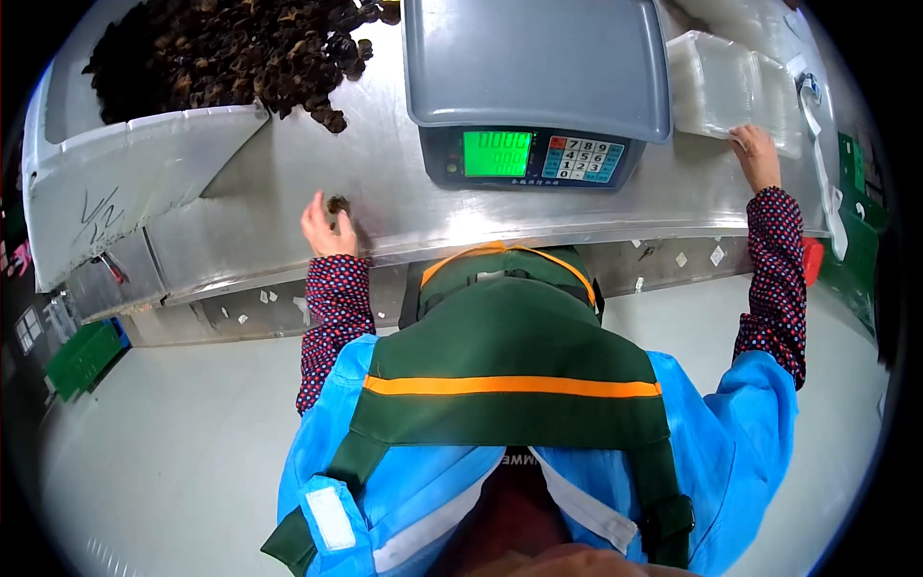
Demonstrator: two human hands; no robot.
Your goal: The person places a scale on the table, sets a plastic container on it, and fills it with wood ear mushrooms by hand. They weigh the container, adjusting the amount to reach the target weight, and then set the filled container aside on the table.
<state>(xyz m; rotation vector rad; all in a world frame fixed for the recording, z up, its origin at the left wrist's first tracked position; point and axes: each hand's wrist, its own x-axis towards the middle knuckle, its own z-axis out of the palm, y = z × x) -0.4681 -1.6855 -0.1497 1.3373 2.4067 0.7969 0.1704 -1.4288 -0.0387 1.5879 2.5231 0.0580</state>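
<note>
My left hand [329, 229] is at the front of the metal table, thumb and fingers apart. A small dark dried piece [336, 204], like those in the heap, is right by its fingertips; it looks to lie on the table. On the right, my right hand [757, 156] has its fingers closed on the near edge of the clear plastic containers [731, 87], which are stacked in a pile. Between the hands stands a grey digital scale [538, 62] with a lit green display [497, 154]. Its pan carries nothing.
A heap of dark dried pieces, perhaps mushrooms [231, 58], spills from a white tub [144, 154] at the upper left. More clear packaging [740, 19] is at the upper right. The metal table's front edge [481, 240] runs close to my body. A green crate [87, 358] stands lower left.
</note>
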